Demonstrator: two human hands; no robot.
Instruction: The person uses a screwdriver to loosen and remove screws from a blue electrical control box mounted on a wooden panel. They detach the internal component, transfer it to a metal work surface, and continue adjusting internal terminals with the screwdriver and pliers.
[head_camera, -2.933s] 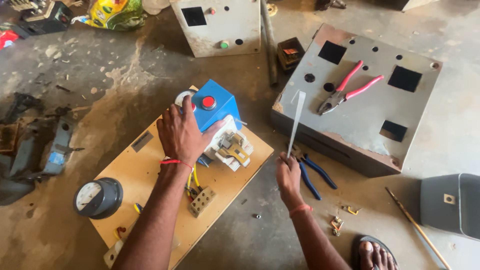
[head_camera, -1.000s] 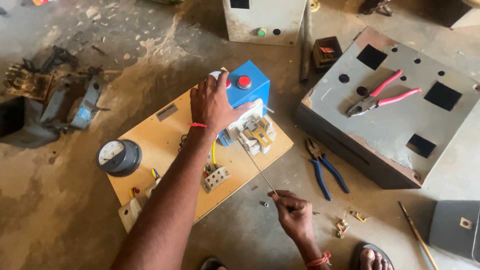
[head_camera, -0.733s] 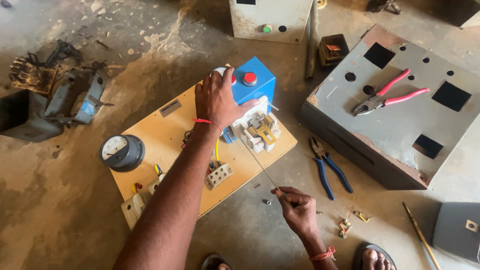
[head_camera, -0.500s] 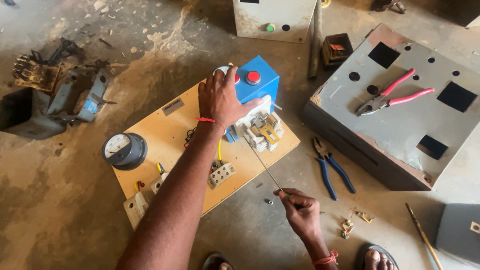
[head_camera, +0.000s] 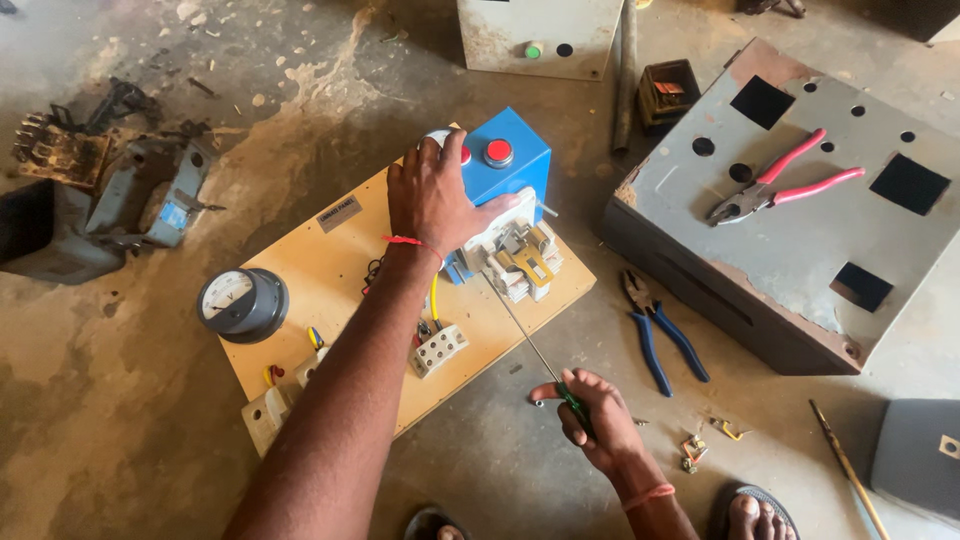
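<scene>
A long thin-shafted screwdriver (head_camera: 535, 345) runs from the right hand (head_camera: 590, 420), which is closed around its handle, up to the white-and-yellow switch block (head_camera: 520, 260) on the wooden board (head_camera: 320, 260). The left hand (head_camera: 432, 198) lies spread and flat on the blue plastic box (head_camera: 510, 165). Blue-handled pliers (head_camera: 660, 335) lie just beside, on the floor.

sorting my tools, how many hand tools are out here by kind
pliers: 2, the pink-handled pliers and the blue-handled pliers
screwdriver: 1, the screwdriver in the right hand
total: 3
</scene>
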